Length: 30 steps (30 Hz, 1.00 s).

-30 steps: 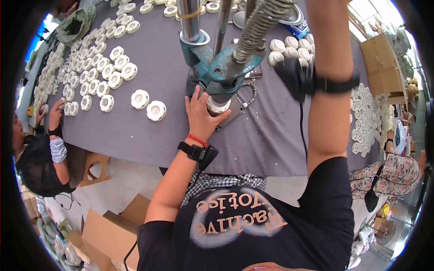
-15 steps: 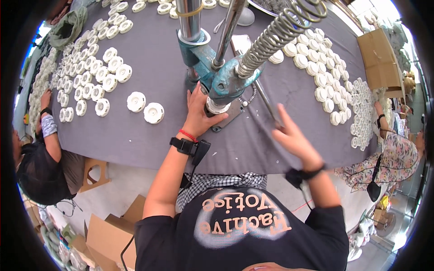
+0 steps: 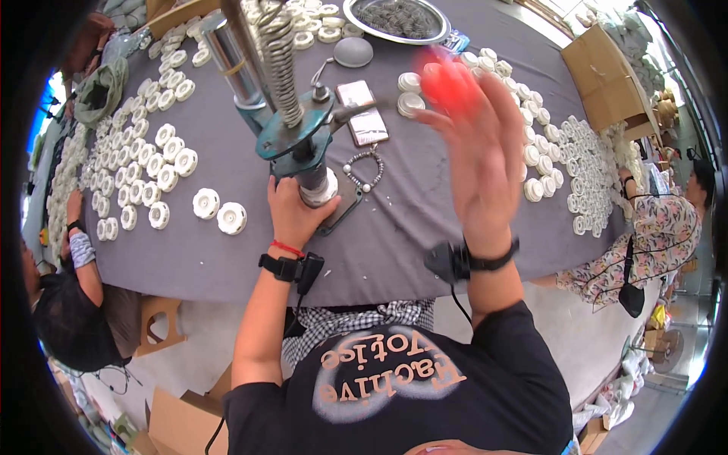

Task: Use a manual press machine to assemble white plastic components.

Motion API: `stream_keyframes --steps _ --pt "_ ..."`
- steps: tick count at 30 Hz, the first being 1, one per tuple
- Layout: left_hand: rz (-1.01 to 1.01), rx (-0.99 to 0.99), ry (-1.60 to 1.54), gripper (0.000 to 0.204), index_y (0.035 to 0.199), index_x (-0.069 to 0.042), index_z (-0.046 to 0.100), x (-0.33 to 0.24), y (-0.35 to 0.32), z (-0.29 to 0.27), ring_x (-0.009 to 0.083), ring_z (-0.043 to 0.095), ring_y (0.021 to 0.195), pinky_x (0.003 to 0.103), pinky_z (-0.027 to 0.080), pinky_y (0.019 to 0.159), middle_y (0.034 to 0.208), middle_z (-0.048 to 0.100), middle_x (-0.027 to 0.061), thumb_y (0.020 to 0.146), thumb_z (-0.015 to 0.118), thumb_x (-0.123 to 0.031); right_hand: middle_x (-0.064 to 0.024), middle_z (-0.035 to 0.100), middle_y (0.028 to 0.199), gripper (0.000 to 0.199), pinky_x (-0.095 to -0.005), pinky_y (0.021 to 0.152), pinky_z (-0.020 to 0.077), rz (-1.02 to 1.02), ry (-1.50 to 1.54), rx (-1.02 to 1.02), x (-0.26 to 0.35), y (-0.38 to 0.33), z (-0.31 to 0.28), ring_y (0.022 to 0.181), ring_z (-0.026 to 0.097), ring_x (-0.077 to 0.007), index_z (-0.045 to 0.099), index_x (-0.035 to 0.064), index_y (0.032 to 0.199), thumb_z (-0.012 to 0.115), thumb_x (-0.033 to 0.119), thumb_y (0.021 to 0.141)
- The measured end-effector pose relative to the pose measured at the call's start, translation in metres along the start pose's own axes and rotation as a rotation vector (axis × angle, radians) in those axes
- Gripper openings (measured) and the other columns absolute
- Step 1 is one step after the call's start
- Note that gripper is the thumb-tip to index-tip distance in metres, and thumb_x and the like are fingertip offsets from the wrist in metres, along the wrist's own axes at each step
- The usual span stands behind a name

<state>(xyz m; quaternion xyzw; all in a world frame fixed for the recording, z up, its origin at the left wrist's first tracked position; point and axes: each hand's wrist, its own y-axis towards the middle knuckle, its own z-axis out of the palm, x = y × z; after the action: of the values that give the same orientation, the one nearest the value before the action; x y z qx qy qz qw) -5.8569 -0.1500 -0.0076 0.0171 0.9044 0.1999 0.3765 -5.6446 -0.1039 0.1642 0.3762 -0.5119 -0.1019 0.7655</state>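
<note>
In the head view, a teal hand press point(image 3: 299, 144) with a steel column and a coil spring stands on the table. Beneath its head my left hand point(image 3: 292, 208) is closed around a white round part point(image 3: 327, 189), mostly covered by the press and my fingers. My right hand point(image 3: 487, 163) is raised to the right of the press, smeared by motion. Its fingers are stretched out, thumb apart, beside a blurred red knob point(image 3: 447, 82) in line with the press lever point(image 3: 364, 110). Whether the fingers touch the knob is unclear.
Many white round parts point(image 3: 152, 163) cover the left of the grey tablecloth; more point(image 3: 538, 159) lie at right. A phone point(image 3: 368, 125), a beaded bracelet point(image 3: 365, 173) and a tray of dark springs point(image 3: 402, 21) lie behind. Other people sit at both sides.
My right hand has moved up and away from me, and the lever has swung up with the red knob now showing. My left hand stays at the press. The view has shifted.
</note>
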Motion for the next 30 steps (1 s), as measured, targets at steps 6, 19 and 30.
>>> stream_keyframes --steps 6,19,30 --pt "0.003 -0.142 0.172 0.068 0.111 -0.003 0.052 0.028 -0.053 -0.027 0.0409 0.042 0.124 0.05 0.032 0.104 0.131 0.048 0.0219 0.058 0.085 -0.032 -0.0273 0.048 0.131 0.063 -0.0458 0.104 0.0353 0.161 -1.422 0.14 -0.159 0.039 -0.153 0.123 0.045 -0.0389 0.046 -0.0022 0.132 0.067 0.03 0.082" --pt "-0.18 -0.189 0.637 0.075 0.134 0.001 0.041 0.111 -0.034 -0.066 0.035 0.024 0.139 0.051 0.015 0.113 0.146 0.033 0.0202 0.081 0.066 -0.046 -0.0235 0.052 0.123 0.043 -0.0411 0.095 0.043 0.373 -1.279 0.427 -0.092 -0.143 -0.105 0.11 0.052 -0.0383 0.048 -0.0047 0.125 0.06 0.008 0.085" --pt "-0.167 -0.011 -0.135 0.071 0.121 0.0 0.053 -0.041 -0.054 -0.012 0.0352 0.054 0.112 0.047 0.034 0.102 0.118 0.059 0.0173 0.068 0.079 -0.04 -0.0124 0.065 0.102 0.044 -0.0338 0.078 0.0521 1.046 0.164 -0.303 -0.129 -0.139 0.038 0.093 0.064 -0.0211 0.056 -0.0015 0.109 0.037 0.037 0.102"
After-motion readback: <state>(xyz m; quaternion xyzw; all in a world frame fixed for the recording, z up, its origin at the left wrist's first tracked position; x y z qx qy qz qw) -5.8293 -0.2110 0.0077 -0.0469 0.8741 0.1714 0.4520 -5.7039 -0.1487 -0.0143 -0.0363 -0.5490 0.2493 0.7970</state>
